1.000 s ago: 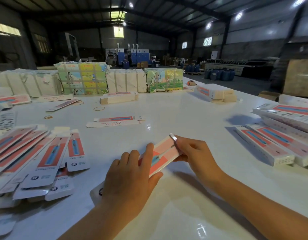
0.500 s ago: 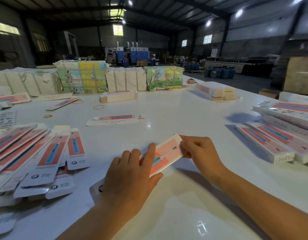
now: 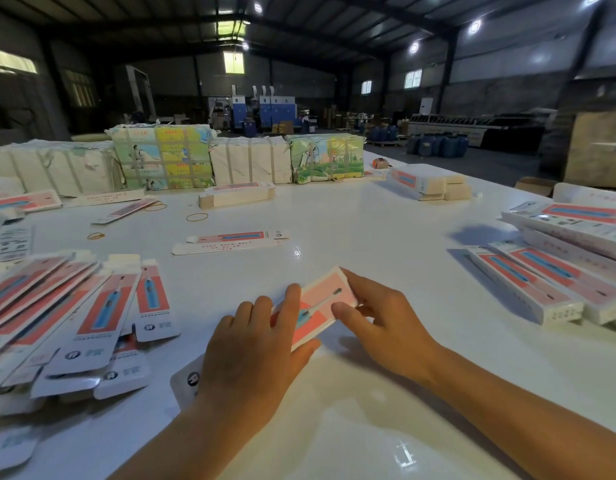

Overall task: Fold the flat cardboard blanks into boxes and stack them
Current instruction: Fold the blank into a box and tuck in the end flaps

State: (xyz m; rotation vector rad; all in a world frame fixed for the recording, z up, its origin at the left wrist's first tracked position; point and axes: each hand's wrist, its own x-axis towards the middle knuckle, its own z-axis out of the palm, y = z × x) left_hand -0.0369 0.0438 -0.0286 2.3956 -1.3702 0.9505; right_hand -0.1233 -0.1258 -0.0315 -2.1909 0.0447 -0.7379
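Note:
A pink and red toothbrush box (image 3: 317, 306) lies on the white table (image 3: 368, 237) in front of me, half folded. My left hand (image 3: 254, 348) grips its near half, fingers over the top and thumb under the edge. My right hand (image 3: 379, 320) holds the far end, thumb on the printed face and fingers curled round the end. A fanned pile of flat blanks (image 3: 67, 306) lies to the left. Folded boxes (image 3: 548, 275) are stacked at the right.
One flat blank (image 3: 230, 241) lies mid-table. A small stack of blanks (image 3: 237, 195) and wrapped bundles (image 3: 161, 155) stand along the far edge. Rubber bands (image 3: 197, 217) lie scattered. Another stack of white boxes (image 3: 427, 183) sits far right.
My right hand has slid from the box's far tip onto its end, the thumb now lying on the printed face. The left hand has stayed put.

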